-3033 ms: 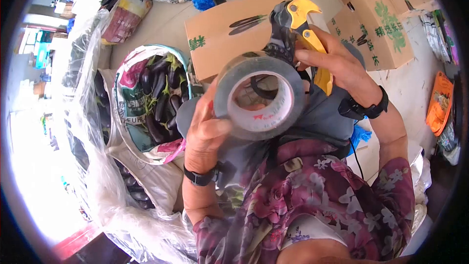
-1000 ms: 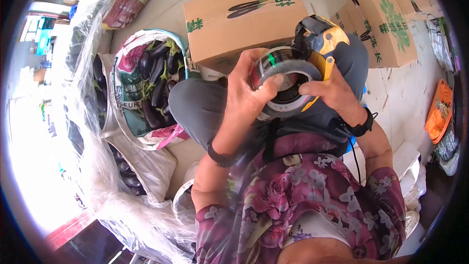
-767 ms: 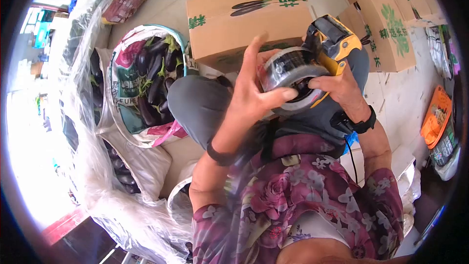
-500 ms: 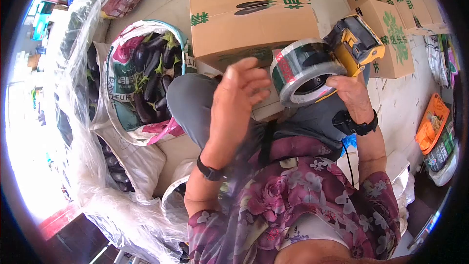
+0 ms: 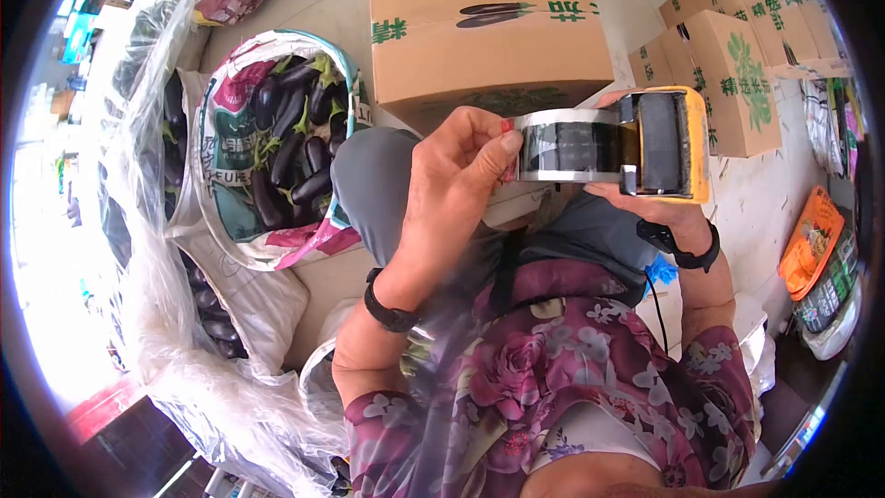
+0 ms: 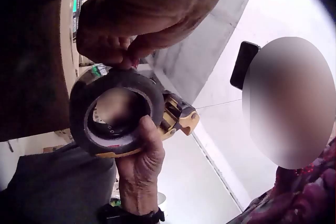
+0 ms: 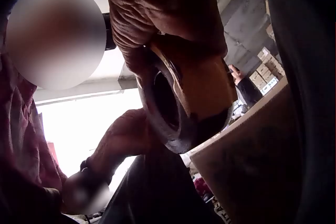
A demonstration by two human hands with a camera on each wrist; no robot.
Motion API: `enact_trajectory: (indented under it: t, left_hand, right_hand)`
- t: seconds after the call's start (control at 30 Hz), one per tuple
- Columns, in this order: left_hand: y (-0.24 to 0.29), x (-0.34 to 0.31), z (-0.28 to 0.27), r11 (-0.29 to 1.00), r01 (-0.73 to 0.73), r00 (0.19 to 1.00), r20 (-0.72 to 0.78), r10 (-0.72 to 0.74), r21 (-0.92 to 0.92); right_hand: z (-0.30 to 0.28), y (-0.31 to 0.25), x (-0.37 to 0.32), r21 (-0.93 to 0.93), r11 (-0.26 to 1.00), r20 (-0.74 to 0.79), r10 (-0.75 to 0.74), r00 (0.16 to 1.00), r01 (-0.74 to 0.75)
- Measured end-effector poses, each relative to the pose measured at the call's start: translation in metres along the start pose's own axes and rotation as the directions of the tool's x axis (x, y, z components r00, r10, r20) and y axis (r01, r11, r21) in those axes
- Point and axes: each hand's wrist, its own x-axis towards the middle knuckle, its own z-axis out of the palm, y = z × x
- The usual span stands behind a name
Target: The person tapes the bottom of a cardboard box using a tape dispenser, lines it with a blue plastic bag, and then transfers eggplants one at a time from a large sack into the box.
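A roll of clear tape sits in a yellow and black dispenser, held up over the lap. The right hand grips the dispenser from below and behind; in the left wrist view its thumb lies at the hole of the roll. At the roll's left edge the left hand pinches a small red piece between thumb and fingers. The right wrist view shows the right hand curled round the yellow dispenser. Some right fingers are hidden behind it.
A closed carton stands just beyond the knees. Left of the legs is an open sack of eggplants, with clear plastic sheeting farther left. More cartons stand at the upper right, above an orange bag.
The left hand has come back to the tape roll and now pinches at its edge. The right hand has turned the dispenser so that the roll points left.
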Motion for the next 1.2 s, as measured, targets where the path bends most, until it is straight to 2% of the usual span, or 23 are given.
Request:
enact_trajectory:
  t: [0.03, 0.07, 0.13, 0.17, 0.2, 0.23, 0.27, 0.3, 0.33, 0.37, 0.43, 0.47, 0.53, 0.57, 0.6, 0.63, 0.77, 0.83, 0.9, 0.97, 1.1, 1.17, 1.2]
  left_hand:
    - [0.001, 0.001, 0.0, 1.0, -0.001, 1.0, 0.0, 0.001, 0.0]
    - [0.002, 0.001, 0.001, 1.0, -0.01, 1.0, -0.015, 0.01, 0.011]
    - [0.006, 0.002, 0.003, 1.0, -0.018, 0.999, -0.026, 0.019, 0.023]
    - [0.007, 0.002, 0.004, 0.987, -0.048, 0.997, -0.056, 0.058, 0.153]
    - [0.008, 0.002, 0.005, 0.957, -0.074, 0.992, -0.081, 0.1, 0.281]
    - [0.006, 0.004, 0.006, 0.957, -0.073, 0.992, -0.08, 0.1, 0.282]
    - [0.001, 0.006, 0.006, 0.893, -0.17, 0.973, -0.074, 0.22, 0.417]
    - [-0.001, 0.007, 0.006, 0.8, -0.256, 0.941, -0.05, 0.334, 0.543]
    - [0.0, 0.009, 0.006, 0.799, -0.255, 0.942, -0.048, 0.333, 0.544]
    - [0.003, 0.01, 0.006, 0.852, -0.216, 0.959, -0.058, 0.276, 0.477]
    - [0.008, 0.012, 0.007, 0.897, -0.172, 0.975, -0.062, 0.215, 0.407]
    - [0.011, 0.011, 0.008, 0.933, -0.146, 0.976, -0.106, 0.19, 0.33]
    - [0.026, 0.004, 0.006, 0.984, -0.134, 0.979, -0.138, 0.15, 0.117]
    - [0.041, -0.002, 0.011, 0.973, -0.17, 0.973, -0.131, 0.191, 0.157]
    - [0.044, -0.001, 0.012, 0.957, -0.179, 0.974, -0.094, 0.205, 0.229]
    - [0.045, 0.0, 0.012, 0.935, -0.19, 0.974, -0.06, 0.217, 0.3]
    - [0.033, 0.017, -0.001, 0.936, -0.23, 0.968, -0.04, 0.249, 0.265]
    - [0.029, 0.014, 0.003, 0.903, -0.238, 0.964, -0.023, 0.263, 0.359]
    - [0.029, 0.01, 0.003, 0.895, -0.228, 0.965, -0.031, 0.259, 0.382]
    - [0.035, 0.003, 0.01, 0.846, -0.231, 0.957, -0.043, 0.286, 0.48]
    - [0.032, 0.0, 0.008, 0.869, -0.237, 0.956, -0.056, 0.289, 0.434]
    - [0.036, -0.006, 0.013, 0.854, -0.232, 0.955, -0.06, 0.292, 0.466]
    - [0.037, -0.005, 0.008, 0.9, -0.211, 0.963, -0.075, 0.257, 0.381]
  right_hand:
    - [0.0, -0.002, 0.002, -0.133, 0.991, 0.0, -0.028, 1.0, 0.028]
    - [-0.005, -0.008, 0.003, -0.15, 0.988, 0.01, 0.033, 0.999, -0.031]
    - [0.002, 0.009, -0.005, -0.161, 0.987, -0.051, -0.017, 0.999, 0.009]
    - [0.009, 0.018, -0.007, -0.174, 0.983, -0.11, -0.069, 0.992, 0.049]
    - [0.015, 0.023, -0.003, -0.088, 0.995, -0.211, -0.064, 0.975, 0.046]
    - [0.011, 0.017, 0.004, -0.087, 0.995, -0.212, -0.063, 0.975, 0.046]
    - [0.004, 0.005, 0.014, 0.24, 0.97, -0.259, 0.013, 0.966, 0.051]
    - [0.002, -0.002, 0.021, 0.54, 0.839, -0.278, 0.102, 0.955, 0.068]
    - [0.002, -0.003, 0.023, 0.52, 0.85, -0.302, 0.089, 0.949, 0.086]
    - [0.003, 0.003, 0.02, 0.521, 0.849, -0.304, 0.091, 0.948, 0.085]
    - [0.004, 0.013, 0.013, 0.165, 0.983, -0.233, -0.038, 0.972, 0.078]
    - [0.004, 0.015, 0.012, 0.167, 0.983, -0.233, -0.034, 0.972, 0.075]
    - [-0.01, -0.005, 0.025, 0.043, 0.976, -0.33, -0.187, 0.925, 0.212]
    - [-0.016, -0.014, 0.031, -0.027, 0.962, -0.37, -0.264, 0.891, 0.273]
    - [-0.018, -0.023, 0.033, 0.186, 0.978, -0.25, -0.042, 0.967, 0.091]
    - [-0.018, -0.023, 0.033, 0.187, 0.978, -0.244, -0.045, 0.969, 0.092]
    - [-0.021, -0.027, 0.039, 0.098, 0.993, -0.313, -0.034, 0.949, 0.068]
    - [-0.017, -0.025, 0.038, 0.148, 0.986, -0.244, 0.113, 0.963, -0.078]
    - [-0.013, -0.029, 0.041, 0.129, 0.992, -0.258, 0.044, 0.965, -0.011]
    - [-0.006, -0.028, 0.041, 0.142, 0.986, -0.181, 0.113, 0.977, -0.088]
    - [-0.003, -0.028, 0.041, 0.065, 0.995, -0.187, 0.08, 0.979, -0.069]
    - [-0.001, -0.025, 0.041, 0.022, 1.0, -0.231, -0.005, 0.973, 0.01]
    - [-0.002, -0.026, 0.04, 0.02, 1.0, -0.226, -0.009, 0.974, 0.014]
